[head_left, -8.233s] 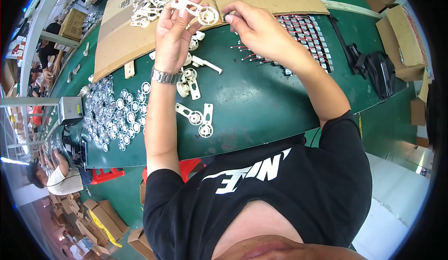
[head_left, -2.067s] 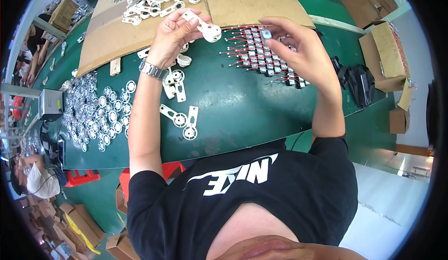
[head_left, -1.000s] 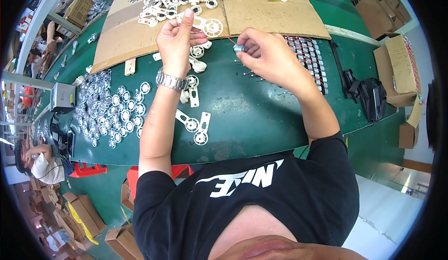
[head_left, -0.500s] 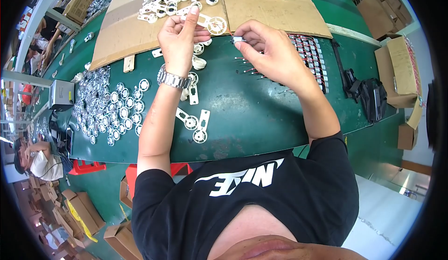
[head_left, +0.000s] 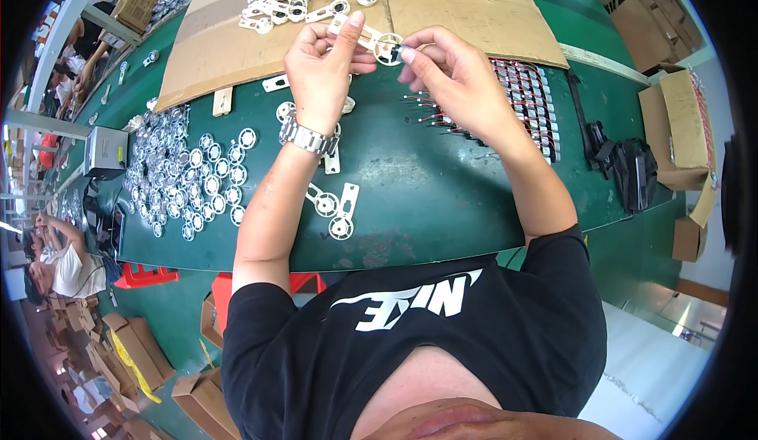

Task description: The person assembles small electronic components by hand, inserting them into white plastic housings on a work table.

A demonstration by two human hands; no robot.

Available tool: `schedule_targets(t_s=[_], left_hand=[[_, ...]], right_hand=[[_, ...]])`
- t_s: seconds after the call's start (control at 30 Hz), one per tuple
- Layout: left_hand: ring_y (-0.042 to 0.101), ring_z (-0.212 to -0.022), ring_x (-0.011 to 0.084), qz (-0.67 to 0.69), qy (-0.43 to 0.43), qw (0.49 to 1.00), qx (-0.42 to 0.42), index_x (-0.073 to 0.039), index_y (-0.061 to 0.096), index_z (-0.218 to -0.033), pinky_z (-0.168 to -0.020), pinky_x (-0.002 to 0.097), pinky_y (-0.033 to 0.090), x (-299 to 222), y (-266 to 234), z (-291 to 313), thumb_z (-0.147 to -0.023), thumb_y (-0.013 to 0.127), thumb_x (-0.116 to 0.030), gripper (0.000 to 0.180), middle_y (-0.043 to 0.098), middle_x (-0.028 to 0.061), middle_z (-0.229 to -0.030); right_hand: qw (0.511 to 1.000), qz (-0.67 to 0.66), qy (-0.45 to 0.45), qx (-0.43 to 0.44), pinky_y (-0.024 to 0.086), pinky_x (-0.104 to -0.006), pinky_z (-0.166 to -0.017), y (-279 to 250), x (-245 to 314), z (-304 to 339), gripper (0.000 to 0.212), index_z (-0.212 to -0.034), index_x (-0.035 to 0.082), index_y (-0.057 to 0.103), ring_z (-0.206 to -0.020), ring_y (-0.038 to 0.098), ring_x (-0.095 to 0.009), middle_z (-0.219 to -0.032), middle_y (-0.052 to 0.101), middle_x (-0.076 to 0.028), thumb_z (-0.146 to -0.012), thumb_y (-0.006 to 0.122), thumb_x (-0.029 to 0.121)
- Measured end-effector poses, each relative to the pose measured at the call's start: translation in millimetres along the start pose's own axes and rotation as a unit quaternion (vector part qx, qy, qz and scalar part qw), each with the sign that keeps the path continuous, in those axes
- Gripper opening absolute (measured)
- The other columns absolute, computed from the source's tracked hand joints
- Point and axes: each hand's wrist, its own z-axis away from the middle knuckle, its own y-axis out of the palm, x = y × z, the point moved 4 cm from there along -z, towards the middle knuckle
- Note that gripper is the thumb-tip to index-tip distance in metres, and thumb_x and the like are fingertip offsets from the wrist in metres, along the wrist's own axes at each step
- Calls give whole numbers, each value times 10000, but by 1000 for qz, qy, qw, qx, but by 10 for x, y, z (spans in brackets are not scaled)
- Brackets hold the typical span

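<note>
My left hand (head_left: 320, 69), with a metal watch at its wrist, is closed on the arm of a white plastic housing (head_left: 368, 37) whose spoked round end points right. Between the fingertips of my right hand (head_left: 462, 80) is a small motor (head_left: 397, 53), held against that round end; whether it is seated there I cannot tell. Under and below my left wrist lie several more white housings (head_left: 341, 227). To the right of my right hand are rows of small motors (head_left: 529, 96) with red and black wires.
A cardboard sheet (head_left: 201, 57) carries a heap of white housings at the far side. Many silver rings (head_left: 212, 183) cover the left of the green table. A black bag (head_left: 632, 167) and an open carton (head_left: 669, 132) are at the right. A person (head_left: 75, 270) sits far left.
The motor in my right hand has come up to the round end of the housing; before, the two were apart. My left hand has shifted slightly right with the housing.
</note>
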Motion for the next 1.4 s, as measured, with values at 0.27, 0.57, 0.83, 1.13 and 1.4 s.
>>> schedule_targets(t_s=[0.27, 0.57, 0.83, 1.13, 1.4], left_hand=[[752, -684, 194, -9, -30, 999, -17, 28, 599, -983, -579, 285, 633, -25, 76, 65, -967, 782, -206, 298, 745, 160, -846], [671, -580, 95, -14, 35, 998, -40, -15, 525, -823, -495, 266, 537, 143, -11, 218, -937, 813, -182, 351, 688, 86, -669], [686, -591, 142, -101, 139, 983, -66, -1, 563, -795, -531, 307, 514, 26, 86, 244, -904, 834, -251, 385, 669, 92, -630], [705, -593, 251, -152, 128, 977, -84, -1, 582, -808, -562, 341, 544, 116, 19, 246, -852, 872, -245, 382, 681, 149, -657], [665, -588, 73, -71, 37, 997, -20, -10, 529, -850, -493, 230, 540, 102, 59, 162, -916, 830, -135, 332, 684, 69, -694]], right_hand=[[936, 239, -222, -130, 562, -403, -714, 74, 93, -48, 195, -1124, 1, 693, -790, 711, -360, -959, 731, -187, -953, 719, 89], [958, 269, -84, -45, 572, -348, -800, 86, -70, -79, 273, -1199, -16, 713, -858, 744, -231, -1011, 758, -174, -930, 738, 21], [868, 455, -195, -38, 508, -471, -749, 57, -19, -22, 262, -1211, -8, 674, -841, 647, -363, -981, 666, -180, -955, 698, 43], [947, 297, -85, -91, 511, -277, -610, 223, -42, 22, 201, -1106, -20, 700, -651, 628, -98, -817, 694, -63, -931, 758, 59], [988, 118, -44, -87, 521, -207, -649, 145, -122, -6, 198, -1162, -38, 646, -763, 635, -41, -911, 684, -17, -987, 704, 34]])
